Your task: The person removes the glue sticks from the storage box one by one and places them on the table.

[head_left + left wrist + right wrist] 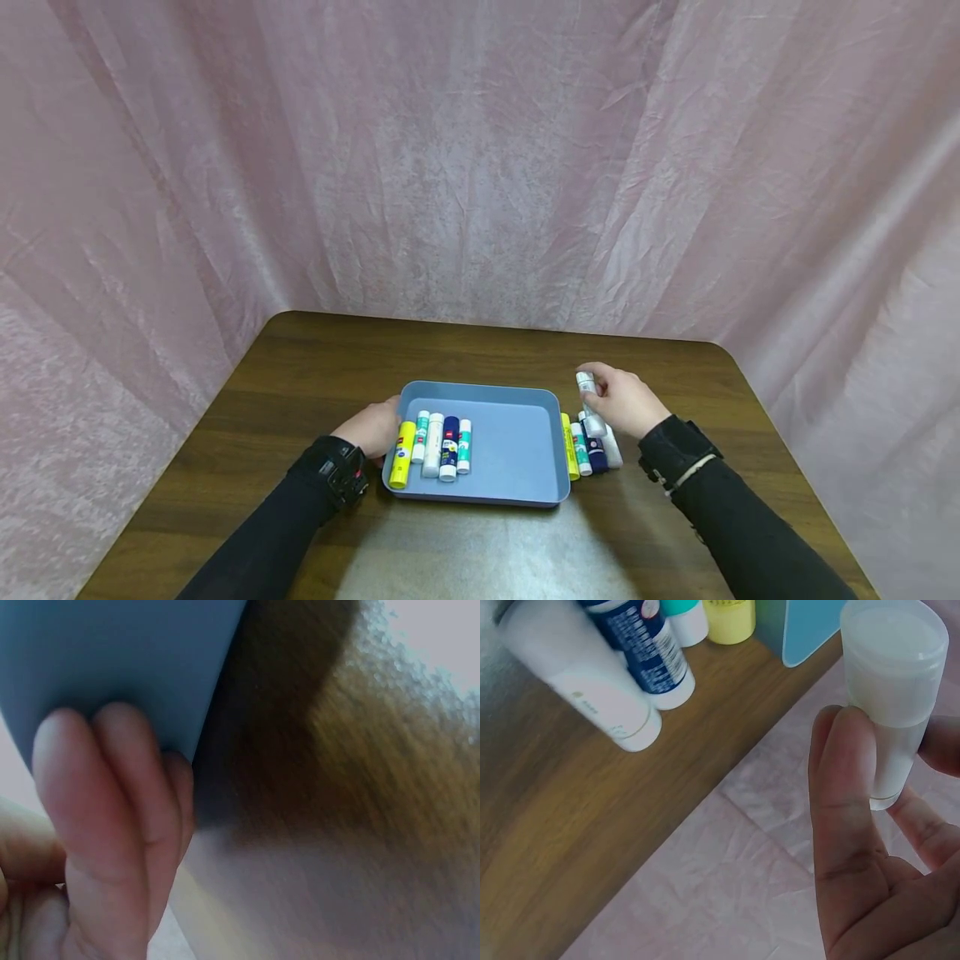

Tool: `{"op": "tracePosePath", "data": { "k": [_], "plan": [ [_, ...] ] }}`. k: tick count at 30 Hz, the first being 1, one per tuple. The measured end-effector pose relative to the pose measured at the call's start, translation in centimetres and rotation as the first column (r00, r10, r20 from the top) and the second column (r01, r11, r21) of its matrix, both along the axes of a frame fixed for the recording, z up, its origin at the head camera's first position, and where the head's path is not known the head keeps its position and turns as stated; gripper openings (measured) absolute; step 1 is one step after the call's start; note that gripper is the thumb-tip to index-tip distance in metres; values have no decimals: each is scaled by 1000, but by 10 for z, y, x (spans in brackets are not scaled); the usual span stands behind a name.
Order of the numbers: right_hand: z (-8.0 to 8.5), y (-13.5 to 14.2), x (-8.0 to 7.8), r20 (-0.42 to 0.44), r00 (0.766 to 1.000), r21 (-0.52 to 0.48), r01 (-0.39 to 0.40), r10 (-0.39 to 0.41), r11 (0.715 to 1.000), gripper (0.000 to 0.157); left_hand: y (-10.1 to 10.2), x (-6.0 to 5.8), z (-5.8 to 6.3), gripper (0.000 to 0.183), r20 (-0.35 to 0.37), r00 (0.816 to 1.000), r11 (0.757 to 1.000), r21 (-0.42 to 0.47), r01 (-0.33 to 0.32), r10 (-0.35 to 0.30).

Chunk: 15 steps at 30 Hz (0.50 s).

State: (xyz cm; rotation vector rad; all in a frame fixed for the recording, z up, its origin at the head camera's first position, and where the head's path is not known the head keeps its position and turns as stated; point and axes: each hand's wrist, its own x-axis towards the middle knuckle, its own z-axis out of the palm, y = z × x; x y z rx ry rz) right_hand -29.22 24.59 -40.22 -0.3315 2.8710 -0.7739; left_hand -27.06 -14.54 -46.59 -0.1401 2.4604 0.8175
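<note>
My left hand [373,427] grips the left side of a blue-grey tray [513,446], its fingers [90,795] against the tray's underside in the left wrist view. Between thumb and fingers, my right hand [624,402] holds a white glue stick [892,682] above the table, just right of the tray. Inside the tray, a yellow glue stick [402,454], a white one [432,446], a dark blue one [449,450] and two teal-and-white ones lie side by side at the left. Beneath the right hand lie a yellow stick [570,447], a teal-and-white one [581,450], a navy one [649,656] and a white one [592,690].
A brown wooden table [315,354] with rounded far corners carries everything. Pink curtains [465,167] hang behind it and along the sides. Light glares off the tabletop in front of the tray.
</note>
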Motion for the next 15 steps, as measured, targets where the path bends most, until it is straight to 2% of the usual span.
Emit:
{"op": "tracePosePath", "data": {
  "k": [7, 15],
  "plan": [
    [-3, 9, -2, 33, 999, 7, 29, -30, 1000, 45, 0, 2, 1, 57, -8, 1000, 1000, 9, 0, 0],
    [-4, 18, -4, 8, 1000, 16, 29, -29, 999, 44, 0, 1, 0, 58, -9, 1000, 1000, 1, -2, 2]
  ]
}}
